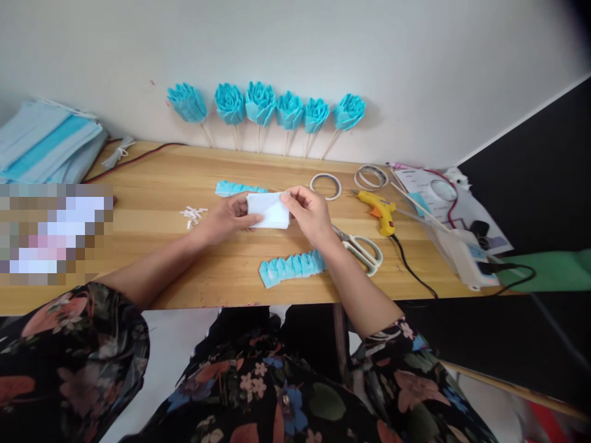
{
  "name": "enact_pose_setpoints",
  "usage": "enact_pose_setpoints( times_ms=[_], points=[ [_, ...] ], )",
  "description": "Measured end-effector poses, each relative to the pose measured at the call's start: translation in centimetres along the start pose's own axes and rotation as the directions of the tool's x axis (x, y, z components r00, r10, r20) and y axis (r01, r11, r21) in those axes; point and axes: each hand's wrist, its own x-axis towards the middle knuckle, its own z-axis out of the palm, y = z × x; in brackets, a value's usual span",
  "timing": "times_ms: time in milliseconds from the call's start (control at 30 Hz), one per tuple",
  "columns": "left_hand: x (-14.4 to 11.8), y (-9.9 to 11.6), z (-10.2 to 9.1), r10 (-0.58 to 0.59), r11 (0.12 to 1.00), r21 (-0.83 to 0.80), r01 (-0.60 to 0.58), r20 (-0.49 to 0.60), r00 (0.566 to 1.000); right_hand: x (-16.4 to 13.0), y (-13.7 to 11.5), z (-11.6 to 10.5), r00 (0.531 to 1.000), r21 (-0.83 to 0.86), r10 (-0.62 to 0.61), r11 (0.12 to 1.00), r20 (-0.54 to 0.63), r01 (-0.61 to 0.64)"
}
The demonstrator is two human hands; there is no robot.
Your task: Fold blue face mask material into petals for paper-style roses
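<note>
We hold a white folded sheet (268,210) just above the counter (184,258).

It looks light, soft and limp, best gripped at its edges: our left hand (226,216) pinches its left side, our right hand (310,212) pinches the top right corner. A pleated blue strip (292,268) lies near, scissors (362,247) and glue gun (378,210) to the right, paper roses (261,103) along the wall.

the person wears a black short-sleeved garment (258,394) printed with flowers in orange, pink, white and blue and dark green leaves. below the light wooden surface (175,178) the sleeves end above the elbows; both forearms, the left hand (221,219) and right hand (311,212) are bare, without rings or watch.
</note>
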Motion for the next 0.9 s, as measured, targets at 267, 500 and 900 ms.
enact_pose_setpoints(
  times_ms=[267, 500, 900],
  points=[
    [-0.1, 0.5, -0.1, -0.040, 0.998, -0.044, 0.040, 0.001, 0.999, 0.1, 0.0, 0.1, 0.996, 0.137, 0.054, 0.989, 0.076, -0.064],
    [-0.1, 0.1, -0.1, 0.039, 0.999, -0.020, -0.041, -0.085, 0.996, 0.0, -0.6, 0.6, 0.956, 0.284, 0.117, 0.939, 0.269, -0.195],
    [-0.3, -0.2, 0.0, 0.242, 0.926, 0.323, -0.197, -0.104, 0.965, -0.7, -2.2, 0.1, 0.979, -0.386, -0.176, 0.900, 0.101, 0.202]
  ],
)
